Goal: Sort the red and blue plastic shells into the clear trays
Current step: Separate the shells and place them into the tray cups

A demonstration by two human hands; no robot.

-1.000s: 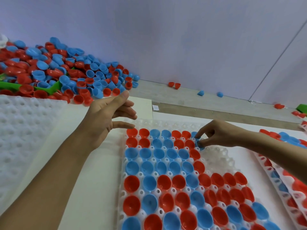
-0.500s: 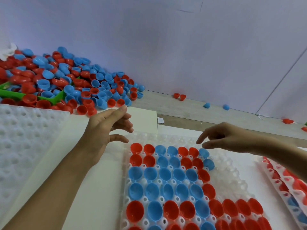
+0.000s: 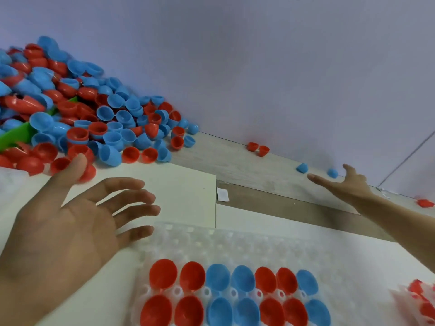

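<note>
- Shells, red and blue, are heaped in a pile (image 3: 94, 114) at the far left against a pale lilac wall (image 3: 259, 67); a green bin edge (image 3: 16, 137) is half buried there.
- A clear tray (image 3: 235, 243) is laid on white boards (image 3: 183, 189), two rows of shells seated in it.
- Grey wood-grain surface (image 3: 247, 165) is seen beyond, strewn with stray shells.
- The left hand (image 3: 70, 220) is spread, empty, above the board.
- The right hand (image 3: 348, 184) is stretched out with fingers extended, nothing held, near a blue shell (image 3: 332, 172).
</note>
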